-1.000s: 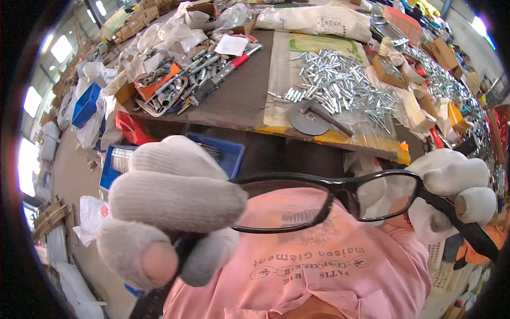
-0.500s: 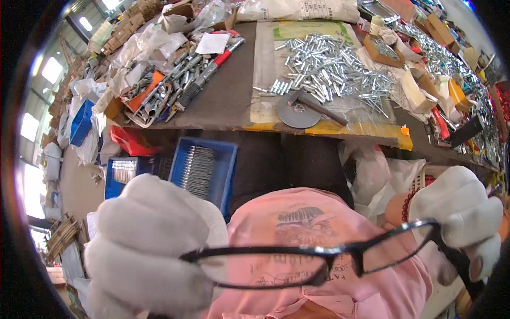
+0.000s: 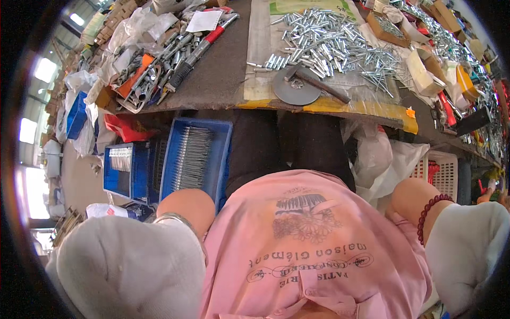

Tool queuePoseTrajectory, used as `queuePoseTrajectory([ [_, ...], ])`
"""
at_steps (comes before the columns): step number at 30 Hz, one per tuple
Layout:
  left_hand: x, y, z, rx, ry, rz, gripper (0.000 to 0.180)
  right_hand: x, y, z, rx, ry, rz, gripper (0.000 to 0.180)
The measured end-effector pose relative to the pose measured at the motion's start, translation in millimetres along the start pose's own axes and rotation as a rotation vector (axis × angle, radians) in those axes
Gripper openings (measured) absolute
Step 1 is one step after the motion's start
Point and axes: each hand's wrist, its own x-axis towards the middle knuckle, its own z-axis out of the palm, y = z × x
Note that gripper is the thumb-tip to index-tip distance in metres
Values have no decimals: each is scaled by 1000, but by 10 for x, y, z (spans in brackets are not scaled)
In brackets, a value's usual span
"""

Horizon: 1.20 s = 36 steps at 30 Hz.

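My left hand [image 3: 127,266] and right hand [image 3: 470,252], both pale-gloved, are bending back toward me, wide apart on either side of my pink shirt [image 3: 313,239]. Their fingers are running out of sight, so I cannot tell whether either is gripping, pinching or lying loose. The black-framed glasses, which were spanning the space between my hands half a second ago, are now hidden from me, and I cannot tell where they are sitting. I am wearing a metal band [image 3: 178,217] on the left and a dark red beaded bracelet [image 3: 428,211] on the right. Just beyond my left hand, a blue tray [image 3: 220,159] is holding a row of metal rods [image 3: 192,157]; past my right, a white basket [image 3: 447,171] is standing near a clear plastic bag [image 3: 374,154]. Farther ahead, a hammer [image 3: 328,91] is lying across a grey disc [image 3: 292,94] on the workbench [image 3: 223,72].
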Motion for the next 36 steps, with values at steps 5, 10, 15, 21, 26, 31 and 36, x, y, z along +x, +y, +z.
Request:
queuePoseTrajectory([
  [5, 8, 98, -6, -50, 44, 14, 11, -156, -223, -342, 17, -6, -67, 29],
  [10, 79, -28, -106, -72, 106, 34, 12, -37, -77, -369, 53, -33, -118, 29],
  [15, 147, -231, -351, -102, 187, 44, 13, -6, -1, -587, 71, -68, -156, 29],
  [21, 161, -956, -439, 52, 123, -100, 14, -64, 985, -962, -1540, 329, -195, 23],
  [26, -294, -1450, -964, 1133, -107, -563, 30, -187, 2627, -1613, -1302, -212, 654, 20],
  [31, -612, -2118, -1616, 1245, -384, -988, 27, -519, 3346, -1872, -1590, -342, 897, 21],
  [36, -847, -2283, -2132, 1262, -548, -963, 21, -477, 3474, -1927, -1525, -309, 761, 16],
])
